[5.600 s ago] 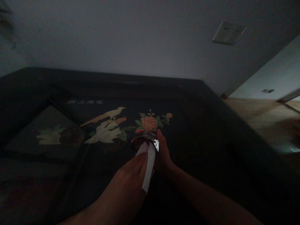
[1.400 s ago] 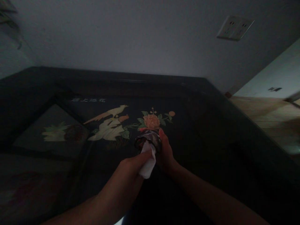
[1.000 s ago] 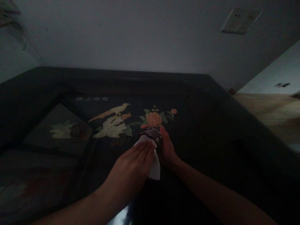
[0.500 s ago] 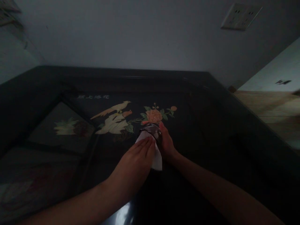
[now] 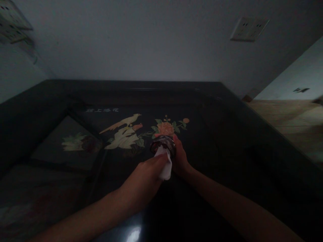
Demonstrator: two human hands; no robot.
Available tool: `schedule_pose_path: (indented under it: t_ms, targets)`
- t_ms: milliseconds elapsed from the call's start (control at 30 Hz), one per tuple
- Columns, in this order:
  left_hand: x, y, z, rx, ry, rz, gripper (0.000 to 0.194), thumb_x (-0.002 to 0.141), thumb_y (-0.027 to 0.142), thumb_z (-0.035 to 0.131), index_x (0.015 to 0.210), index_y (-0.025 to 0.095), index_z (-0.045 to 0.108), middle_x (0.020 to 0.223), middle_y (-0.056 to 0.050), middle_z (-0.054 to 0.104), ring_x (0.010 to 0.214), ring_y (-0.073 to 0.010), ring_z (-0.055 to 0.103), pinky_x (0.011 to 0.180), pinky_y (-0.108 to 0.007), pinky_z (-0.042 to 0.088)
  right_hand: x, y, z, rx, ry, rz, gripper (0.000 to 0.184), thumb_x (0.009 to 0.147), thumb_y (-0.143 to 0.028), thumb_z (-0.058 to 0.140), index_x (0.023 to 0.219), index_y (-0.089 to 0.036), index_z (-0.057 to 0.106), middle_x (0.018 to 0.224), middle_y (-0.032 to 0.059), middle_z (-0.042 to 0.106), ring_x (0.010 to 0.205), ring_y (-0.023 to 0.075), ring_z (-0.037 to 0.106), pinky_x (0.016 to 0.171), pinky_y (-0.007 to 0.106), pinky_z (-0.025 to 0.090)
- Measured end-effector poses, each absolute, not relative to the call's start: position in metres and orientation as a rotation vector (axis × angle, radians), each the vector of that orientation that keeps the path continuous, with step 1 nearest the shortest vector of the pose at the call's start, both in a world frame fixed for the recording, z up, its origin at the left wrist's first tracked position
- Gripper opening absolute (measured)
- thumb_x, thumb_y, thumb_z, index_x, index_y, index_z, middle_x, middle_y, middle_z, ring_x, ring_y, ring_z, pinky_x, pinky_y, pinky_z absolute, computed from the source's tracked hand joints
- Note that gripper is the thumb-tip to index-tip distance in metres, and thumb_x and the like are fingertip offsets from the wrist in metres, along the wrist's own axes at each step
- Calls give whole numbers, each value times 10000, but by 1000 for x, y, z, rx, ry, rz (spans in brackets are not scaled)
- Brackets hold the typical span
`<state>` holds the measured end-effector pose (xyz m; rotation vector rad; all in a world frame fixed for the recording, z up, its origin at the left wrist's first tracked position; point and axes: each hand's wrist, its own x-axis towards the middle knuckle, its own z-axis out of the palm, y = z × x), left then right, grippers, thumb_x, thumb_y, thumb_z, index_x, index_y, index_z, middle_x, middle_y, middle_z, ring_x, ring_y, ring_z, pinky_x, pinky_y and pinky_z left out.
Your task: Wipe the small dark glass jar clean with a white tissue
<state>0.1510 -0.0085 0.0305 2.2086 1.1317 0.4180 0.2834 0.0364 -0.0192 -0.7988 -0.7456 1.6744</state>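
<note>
My right hand (image 5: 180, 157) is wrapped around the right side of a dark, shiny glass cup (image 5: 164, 140), tilted with its open rim toward me. In my left hand (image 5: 146, 174) is a white tissue (image 5: 166, 170). The fingers press the tissue at the mouth of the cup, and its upper end goes inside the rim; a loose end hangs below. The left fingertips are partly hidden by the tissue, and most right fingers lie behind the cup. Dim light blurs the cup's details.
Beneath my hands lies a dark glossy surface (image 5: 214, 134) with an inlaid bird (image 5: 126, 121), a flower (image 5: 166, 128) and white characters. Its raised edge meets a pale wall with a right socket plate (image 5: 249, 29) and left sockets (image 5: 13, 16). Wooden flooring (image 5: 277, 114) shows at right.
My left hand has turned and drawn slightly lower, bunching the tissue into the cup's mouth instead of laying it flat over the side. The cup's rim now faces me more. The view has tilted slightly upward.
</note>
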Motion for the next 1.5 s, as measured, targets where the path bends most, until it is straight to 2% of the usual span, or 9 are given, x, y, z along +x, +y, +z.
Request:
schedule_pose_path:
  t_ms: [133,400,667,833,1000,1100,1200,1333,1500]
  targets:
    - [148,-9,20,2912,1072,404,428,779,-15,410,1164,32,592,1197,-195,663,1130,-251,624,964,-370,504,285,36,-19,-827,-755,1666,496,759,-653,526,918,-217,705,754,22,716,707,208,643,712,333,493]
    - [145,-9,24,3248,1188,370,414,798,-3,396,1129,19,645,1215,-171,659,1154,-251,611,992,-347,504,284,38,-24,-838,-795,1637,503,772,-670,493,928,-240,704,786,16,720,756,203,641,768,332,491]
    - [152,-12,21,2630,1142,466,484,737,-19,402,1179,57,582,1224,-174,653,1146,-222,613,973,-341,499,285,35,-17,-840,-718,1707,517,726,-668,558,929,-219,715,715,19,709,662,196,614,665,313,477]
    - [157,-14,36,1827,1106,616,264,838,98,381,955,139,614,857,-41,715,796,-154,664,699,-221,530,284,34,-15,-798,-724,1710,539,706,-684,568,909,-208,716,675,16,697,619,193,612,614,304,465]
    - [156,-11,37,1824,1104,605,243,868,149,381,948,129,610,785,-26,691,708,-143,633,634,-209,509,283,35,-16,-786,-715,1690,520,733,-666,551,910,-204,713,684,13,698,610,184,607,601,302,457]
    - [153,-9,30,2127,1098,504,317,800,33,390,1015,117,607,954,-82,723,846,-162,679,729,-228,539,284,36,-17,-811,-700,1700,516,744,-661,535,935,-214,707,697,9,702,615,188,612,611,312,463]
    - [149,-6,23,2684,1037,440,424,762,-24,395,1126,64,595,1175,-181,674,1102,-237,637,920,-342,523,285,36,-18,-815,-694,1723,510,746,-664,530,939,-225,704,708,9,709,657,196,629,659,324,480]
    - [144,-3,21,3102,1026,406,417,784,-17,417,1154,24,605,1208,-200,657,1156,-260,610,992,-372,496,285,36,-20,-795,-707,1704,486,729,-650,568,917,-226,713,735,8,717,676,191,632,702,322,489]
    - [142,-3,21,3151,1069,389,413,813,-1,430,1189,35,598,1270,-190,620,1208,-245,572,1039,-370,464,283,38,-23,-789,-673,1693,492,725,-644,574,916,-213,716,791,7,724,729,182,644,775,315,490]
